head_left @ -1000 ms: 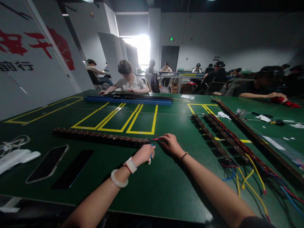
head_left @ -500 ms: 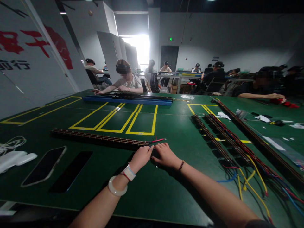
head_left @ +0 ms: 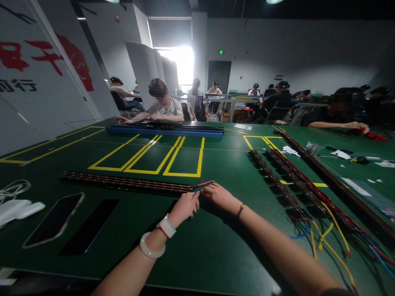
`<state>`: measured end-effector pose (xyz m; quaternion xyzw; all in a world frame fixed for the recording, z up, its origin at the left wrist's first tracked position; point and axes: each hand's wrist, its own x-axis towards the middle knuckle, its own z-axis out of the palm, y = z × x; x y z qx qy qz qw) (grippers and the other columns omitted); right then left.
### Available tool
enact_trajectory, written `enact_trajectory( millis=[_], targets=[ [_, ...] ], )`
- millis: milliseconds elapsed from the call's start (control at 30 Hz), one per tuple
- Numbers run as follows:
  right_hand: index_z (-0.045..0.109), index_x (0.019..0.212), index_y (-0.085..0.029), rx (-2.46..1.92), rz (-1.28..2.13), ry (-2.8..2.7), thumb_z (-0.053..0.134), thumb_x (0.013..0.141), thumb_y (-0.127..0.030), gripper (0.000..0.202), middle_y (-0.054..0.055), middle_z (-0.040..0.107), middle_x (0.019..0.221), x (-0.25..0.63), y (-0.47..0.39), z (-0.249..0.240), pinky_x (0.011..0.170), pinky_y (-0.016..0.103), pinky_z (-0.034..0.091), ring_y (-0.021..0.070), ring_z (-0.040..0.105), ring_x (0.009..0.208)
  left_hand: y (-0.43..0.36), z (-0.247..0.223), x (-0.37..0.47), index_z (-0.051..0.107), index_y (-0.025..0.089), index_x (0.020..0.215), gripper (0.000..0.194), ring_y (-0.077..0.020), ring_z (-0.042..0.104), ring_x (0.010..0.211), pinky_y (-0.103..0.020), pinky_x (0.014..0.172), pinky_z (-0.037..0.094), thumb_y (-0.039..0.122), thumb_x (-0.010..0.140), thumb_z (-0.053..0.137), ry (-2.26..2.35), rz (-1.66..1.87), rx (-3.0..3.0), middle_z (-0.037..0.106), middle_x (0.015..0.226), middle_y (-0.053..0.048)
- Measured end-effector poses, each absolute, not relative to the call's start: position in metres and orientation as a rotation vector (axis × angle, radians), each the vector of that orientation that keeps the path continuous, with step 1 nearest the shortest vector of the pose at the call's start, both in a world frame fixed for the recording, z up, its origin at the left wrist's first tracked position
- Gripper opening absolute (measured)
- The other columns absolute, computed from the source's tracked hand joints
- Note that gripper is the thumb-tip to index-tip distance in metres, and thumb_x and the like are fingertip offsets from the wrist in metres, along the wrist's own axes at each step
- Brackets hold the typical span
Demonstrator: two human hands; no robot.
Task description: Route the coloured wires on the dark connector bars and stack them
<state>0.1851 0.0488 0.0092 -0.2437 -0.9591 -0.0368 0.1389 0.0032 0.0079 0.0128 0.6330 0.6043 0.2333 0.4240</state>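
Note:
A long dark bar assembly with copper-coloured strips (head_left: 126, 182) lies across the green table in front of me. From its right end a red wire (head_left: 204, 184) points to the right, with a small metal tip. Just below that end, my left hand (head_left: 187, 205) has its fingers pinched together near a short dark wire. My right hand (head_left: 217, 196) is closed too, its fingertips close to my left fingertips and below the red wire. What sits between the fingers of each hand is too small to make out.
Two dark phones (head_left: 55, 220) (head_left: 91, 226) and a white cabled device (head_left: 18, 211) lie at the left. Wired bar bundles (head_left: 296, 181) with yellow, blue and red leads occupy the right. Yellow tape (head_left: 182, 174) marks the green table (head_left: 234, 255). A person (head_left: 163, 105) works beyond a blue rail (head_left: 166, 130).
My right hand has shifted slightly right and up, and its fingers have drawn together. The bar assembly's left end sits slightly lower and further left in view.

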Motion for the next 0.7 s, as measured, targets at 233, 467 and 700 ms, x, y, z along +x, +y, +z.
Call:
enact_trajectory(
  millis=[233, 467, 700],
  targets=[
    [0.043, 0.137, -0.017, -0.851, 0.288, -2.517, 0.069, 0.076, -0.027, 0.067, 0.015, 0.047, 0.136, 0.194, 0.058, 0.002, 0.107, 0.043, 0.031, 0.0260, 0.040, 0.127, 0.009, 0.008, 0.003, 0.045, 0.018, 0.060, 0.045, -0.0102, 0.048, 0.033, -0.022, 0.039, 0.039, 0.044, 0.093, 0.030, 1.466, 0.597, 1.504, 0.053, 0.047, 0.001],
    [0.061, 0.120, -0.017, -1.074, 0.465, -2.466, 0.075, 0.070, -0.040, 0.057, 0.011, 0.061, 0.114, 0.198, 0.075, -0.006, 0.102, 0.045, 0.031, 0.0270, 0.050, 0.113, 0.009, 0.005, 0.006, 0.051, 0.014, 0.072, 0.048, -0.0114, 0.055, 0.037, -0.020, 0.037, 0.036, 0.051, 0.094, 0.031, 1.310, 0.609, 1.301, 0.058, 0.052, -0.001],
    [0.069, 0.085, -0.017, -1.040, 0.673, -2.400, 0.070, 0.076, -0.024, 0.011, 0.001, 0.066, 0.079, 0.193, 0.067, 0.007, 0.070, 0.025, 0.042, 0.0130, 0.056, 0.071, -0.007, 0.018, 0.013, 0.042, 0.015, 0.108, 0.029, -0.0150, 0.069, 0.062, -0.027, 0.060, 0.052, 0.041, 0.096, 0.040, 1.049, 0.674, 0.945, 0.068, 0.095, -0.013]
  ],
)
